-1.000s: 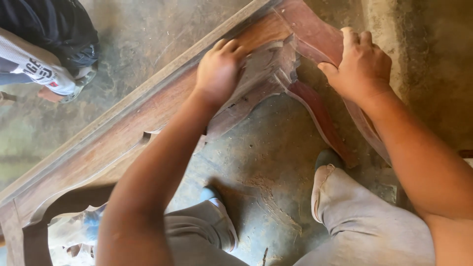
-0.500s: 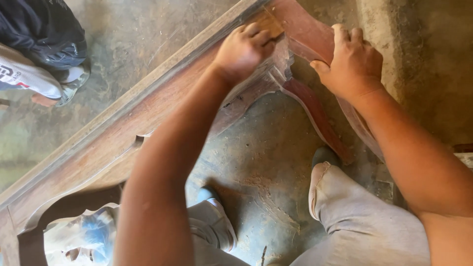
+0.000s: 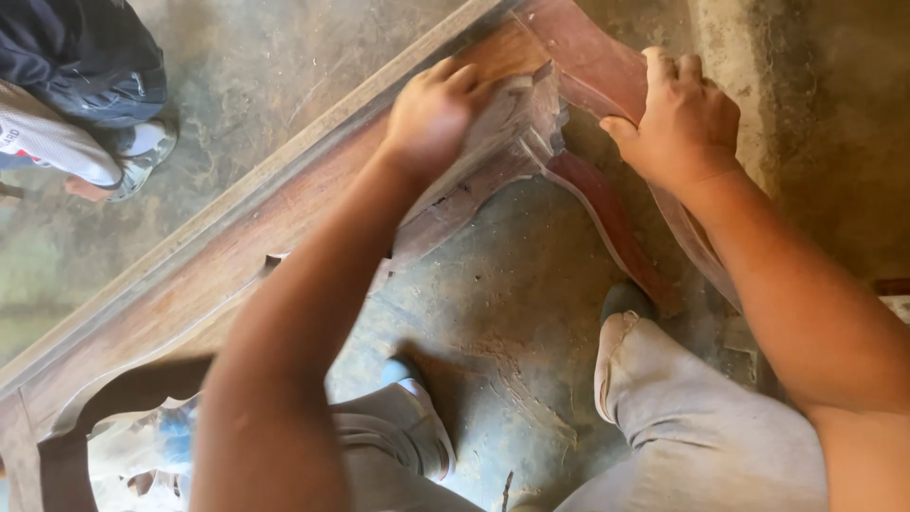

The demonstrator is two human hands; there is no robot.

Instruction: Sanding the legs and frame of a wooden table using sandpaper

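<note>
Down on the dusty floor [image 3: 493, 313], the wooden frame [image 3: 237, 246] lies slanted, and the left hand [image 3: 436, 114], curled narrow, rubs its carved corner while the right hand [image 3: 678, 118] holds the curved leg [image 3: 607, 204] steady, so pressing evenly matters next.

Dusty concrete floor [image 3: 493, 322] carries carved reddish wooden frame [image 3: 237, 256]; sawdust scattered beneath.

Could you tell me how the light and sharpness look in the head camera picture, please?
Head view: soft daylight without glare; the left hand and forearm look slightly smeared, the right hand on the carved wooden frame is sharper; a dark shadow lies on the concrete floor.
</note>
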